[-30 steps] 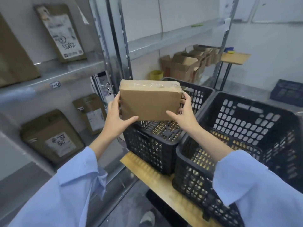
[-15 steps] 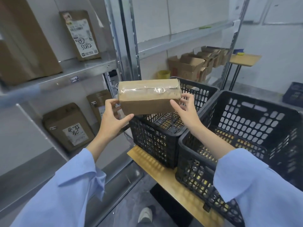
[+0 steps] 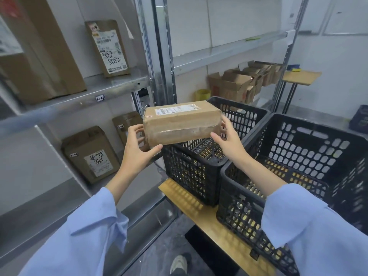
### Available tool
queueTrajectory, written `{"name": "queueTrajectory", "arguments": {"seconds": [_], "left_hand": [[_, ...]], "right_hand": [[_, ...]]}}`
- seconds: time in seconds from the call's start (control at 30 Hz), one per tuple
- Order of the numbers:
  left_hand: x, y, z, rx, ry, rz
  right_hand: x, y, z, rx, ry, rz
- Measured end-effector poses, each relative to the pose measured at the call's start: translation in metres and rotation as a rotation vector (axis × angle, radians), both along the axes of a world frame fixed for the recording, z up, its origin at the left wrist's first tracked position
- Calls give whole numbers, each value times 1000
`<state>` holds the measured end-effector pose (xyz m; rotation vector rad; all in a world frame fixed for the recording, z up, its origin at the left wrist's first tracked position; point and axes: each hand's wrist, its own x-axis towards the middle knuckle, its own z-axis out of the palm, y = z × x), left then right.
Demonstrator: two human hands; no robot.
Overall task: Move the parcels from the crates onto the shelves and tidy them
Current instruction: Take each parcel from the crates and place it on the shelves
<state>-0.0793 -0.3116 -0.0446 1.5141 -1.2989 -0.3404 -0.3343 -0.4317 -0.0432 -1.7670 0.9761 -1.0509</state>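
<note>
Grey metal shelves — white walls

Metal shelves and a wooden worktop carrying parcels and crates

The upper shelf bears a labelled parcel beside a large carton; the lower shelf holds two parcels leaning upright. Two black crates stand touching side by side on the worktop.
</note>
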Motion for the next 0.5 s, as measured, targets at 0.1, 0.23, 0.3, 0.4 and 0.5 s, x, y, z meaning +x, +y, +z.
{"name": "queueTrajectory", "arguments": {"seconds": [0.1, 0.23, 0.3, 0.4, 0.5], "left_hand": [[2, 4, -1, 7, 48, -6], [6, 10, -3, -7, 46, -2], [8, 13, -4, -17, 44, -9], [11, 18, -4, -35, 36, -26], [14, 22, -5, -44, 51, -16]], "right_hand": [[4, 0, 0, 1, 5, -30], [9, -1, 0, -9, 2, -44], [11, -2, -1, -14, 6, -59], [15, -3, -1, -13, 5, -45], [18, -4, -4, -14, 6, -22]]}}
